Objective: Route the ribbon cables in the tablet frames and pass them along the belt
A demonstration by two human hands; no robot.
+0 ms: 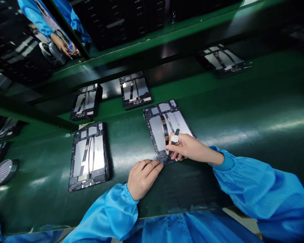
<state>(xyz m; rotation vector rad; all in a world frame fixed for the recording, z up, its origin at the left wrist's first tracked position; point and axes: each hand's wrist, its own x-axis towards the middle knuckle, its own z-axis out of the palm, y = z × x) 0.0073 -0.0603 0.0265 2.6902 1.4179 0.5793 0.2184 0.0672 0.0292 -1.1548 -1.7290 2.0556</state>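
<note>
An opened tablet [154, 130] lies on the green bench in front of me, its insides facing up, with silver panels and dark flat cables. In my right hand [183, 145] is a slim black tool [177, 132] with a white band around it. Its lower end points down at the tablet's near edge; the exact tip is hard to make out, as is the tool's kind. My left hand [144, 177] rests on the bench with its fingers stretched out. Its fingertips touch the tablet's near left corner.
Another opened tablet [96, 158] lies left of my hands. Behind are stacked tablets [85, 101], a further tablet [136, 89] and one at far right [221, 59]. A round grey object [3, 172] sits at left. Across the bench, a co-worker's hand [62, 44] shows.
</note>
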